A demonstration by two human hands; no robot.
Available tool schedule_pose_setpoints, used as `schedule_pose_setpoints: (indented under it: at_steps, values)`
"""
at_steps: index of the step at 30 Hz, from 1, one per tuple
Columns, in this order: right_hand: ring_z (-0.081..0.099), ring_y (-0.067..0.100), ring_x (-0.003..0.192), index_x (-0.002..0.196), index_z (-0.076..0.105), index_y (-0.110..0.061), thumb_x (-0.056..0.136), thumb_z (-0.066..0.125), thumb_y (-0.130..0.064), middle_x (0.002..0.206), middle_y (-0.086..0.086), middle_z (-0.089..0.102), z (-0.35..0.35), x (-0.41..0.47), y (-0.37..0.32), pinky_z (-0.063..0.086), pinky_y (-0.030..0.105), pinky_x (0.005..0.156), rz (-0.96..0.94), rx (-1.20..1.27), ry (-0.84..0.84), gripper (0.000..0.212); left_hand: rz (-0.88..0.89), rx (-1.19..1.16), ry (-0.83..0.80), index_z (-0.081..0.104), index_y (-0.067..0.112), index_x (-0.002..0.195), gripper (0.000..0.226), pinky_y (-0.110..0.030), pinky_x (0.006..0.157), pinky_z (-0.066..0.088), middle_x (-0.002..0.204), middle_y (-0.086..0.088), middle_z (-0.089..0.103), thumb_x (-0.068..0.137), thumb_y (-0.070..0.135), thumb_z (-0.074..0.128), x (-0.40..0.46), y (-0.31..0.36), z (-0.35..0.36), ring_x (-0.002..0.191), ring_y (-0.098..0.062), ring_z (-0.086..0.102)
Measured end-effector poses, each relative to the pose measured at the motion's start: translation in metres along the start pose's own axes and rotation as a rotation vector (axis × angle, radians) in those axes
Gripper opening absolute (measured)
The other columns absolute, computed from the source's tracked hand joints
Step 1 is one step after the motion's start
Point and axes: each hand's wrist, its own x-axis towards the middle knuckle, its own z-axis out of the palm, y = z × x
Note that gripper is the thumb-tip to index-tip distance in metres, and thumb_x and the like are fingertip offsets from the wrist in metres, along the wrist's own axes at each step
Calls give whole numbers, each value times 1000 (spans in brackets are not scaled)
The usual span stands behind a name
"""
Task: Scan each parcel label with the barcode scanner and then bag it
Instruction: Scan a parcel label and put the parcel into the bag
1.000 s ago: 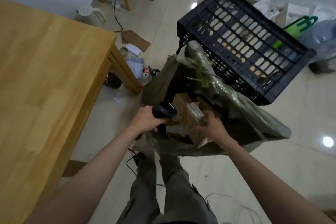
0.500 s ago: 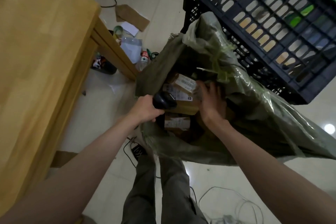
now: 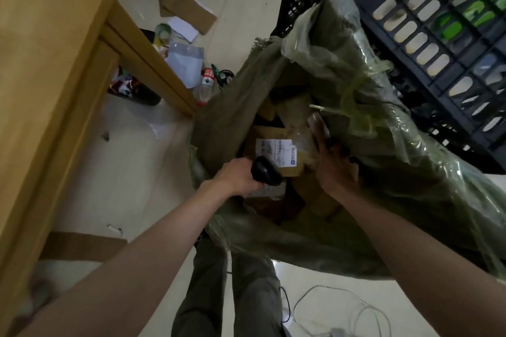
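A big olive-green sack point(image 3: 410, 178) with a clear plastic liner stands open in front of me, with several brown cardboard parcels inside. The top parcel point(image 3: 293, 167) lies with its white label point(image 3: 276, 152) facing up. My left hand point(image 3: 235, 179) grips the black barcode scanner point(image 3: 267, 174) at the sack's near left rim, its head just over the label's lower edge. Reaching into the sack, my right hand point(image 3: 338, 165) lays its blurred, fairly straight fingers against the top parcel's right side.
A wooden table point(image 3: 54, 68) fills the left. A black plastic crate point(image 3: 410, 22) stands right behind the sack. On the floor by the table leg lie a bottle point(image 3: 205, 85), papers, cardboard and other litter. White cables point(image 3: 342, 306) lie on the floor by my legs.
My right hand has carried the parcel from the sack's mouth down onto the others, and its label now faces up. The left hand and scanner have stayed at the sack's rim.
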Motion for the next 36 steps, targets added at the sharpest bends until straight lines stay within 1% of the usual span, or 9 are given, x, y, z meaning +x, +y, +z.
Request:
schedule_pose_setpoints:
  at_steps: [3, 9, 13, 15, 18, 20, 24, 32, 36]
  values:
    - [20, 37, 149, 152, -20, -47, 103, 47, -27, 166, 8, 11, 6, 14, 11, 27, 55, 114, 83, 175, -175, 86, -12, -14, -66, 63, 17, 93, 22, -31, 80, 55, 69, -2, 71, 88, 38, 68, 7, -5, 7, 73, -18, 72]
    - [32, 36, 141, 155, 21, -23, 94, 59, -36, 156, 14, 29, 37, -62, -28, 38, 53, 110, 97, 334, 96, 73, 35, -65, 55, 60, 21, 105, 28, -29, 72, 57, 65, 11, 65, 82, 30, 74, -21, -27, 17, 55, -10, 69]
    - [52, 30, 127, 147, 38, -27, 66, 61, -83, 144, 6, 49, 68, -118, -58, 47, 44, 103, -90, 184, -600, 101, -13, -37, 35, 65, 15, 107, 28, -28, 58, 57, 80, -1, 72, 82, 21, 75, -36, -52, 15, 54, -9, 67]
    - [44, 34, 136, 156, 21, -23, 69, 71, -74, 150, 11, 41, 84, -140, -69, 40, 43, 109, -157, -13, -747, 113, -22, 20, 30, 66, 14, 108, 31, -28, 65, 56, 90, -3, 73, 80, 22, 76, -42, -64, 16, 64, -12, 68]
    - [56, 33, 124, 150, 35, -19, 94, 62, -31, 137, 13, 56, 108, -165, -71, 46, 40, 98, -215, -110, -581, 64, 5, 121, -14, 65, 14, 113, 37, -25, 74, 44, 99, -2, 66, 80, 22, 77, -52, -77, 21, 88, -17, 62]
    - [62, 34, 114, 132, 57, -18, 94, 52, -17, 124, 13, 63, 110, -177, -64, 50, 39, 91, -214, -22, -511, 37, 23, 172, -59, 64, 14, 111, 34, -22, 66, 43, 92, 0, 64, 80, 22, 77, -62, -85, 25, 81, -14, 59]
    - [65, 35, 100, 111, 69, -22, 95, 49, -20, 109, 11, 69, 100, -209, -46, 52, 40, 79, -252, 132, -449, 26, 41, 179, -166, 65, 14, 105, 25, -11, 45, 42, 73, 3, 65, 82, 17, 75, -79, -99, 26, 50, 1, 61]
    - [49, 20, 71, 63, 45, -23, 95, 60, -20, 65, -5, 48, 40, -273, -48, 36, 34, 63, -292, 423, -429, 36, 182, 313, -90, 61, 21, 118, 42, -31, 85, 49, 103, 6, 62, 80, 28, 77, -142, -89, -2, 100, -16, 61]
    - [47, 16, 63, 69, 54, -19, 95, 61, -18, 64, -3, 51, 10, -295, -46, 43, 39, 63, -339, 446, -427, 27, 169, 359, -152, 57, 23, 101, 30, -25, 73, 45, 97, 3, 62, 79, 21, 78, -175, -80, -17, 89, -15, 60]
